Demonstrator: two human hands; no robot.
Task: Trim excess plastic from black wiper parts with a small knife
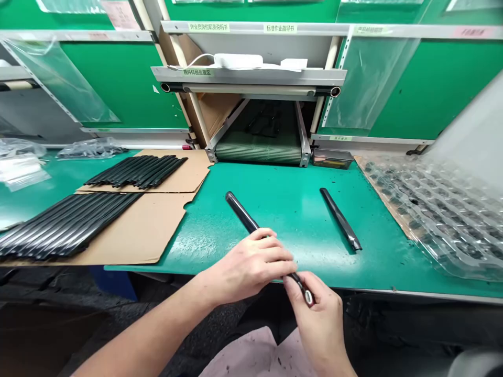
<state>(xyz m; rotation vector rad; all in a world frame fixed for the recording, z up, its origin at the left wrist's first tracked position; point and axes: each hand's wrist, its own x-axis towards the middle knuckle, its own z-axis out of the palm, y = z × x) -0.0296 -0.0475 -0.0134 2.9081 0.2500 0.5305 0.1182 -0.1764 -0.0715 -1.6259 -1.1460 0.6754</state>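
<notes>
A long, glossy black tube point(240, 212) lies slantwise over the front edge of the green table, its rounded far end pointing up and left. My left hand point(255, 260) is closed over its middle from above. At the near end, my right hand point(316, 301) pinches a thin dark piece that ends in a small white oval with a dark red rim point(308, 298); whether this belongs to the tube or is a separate tool I cannot tell. Another black strip-like tube point(341, 220) lies on the table to the right, apart from both hands.
Rows of black tubes point(66, 222) lie on cardboard sheets point(133, 235) at the left. A conveyor belt point(259, 149) stands behind, beside a small dark box point(332, 158). Clear plastic trays point(444, 209) are stacked at the right. A low shelf point(251, 77) crosses above the belt.
</notes>
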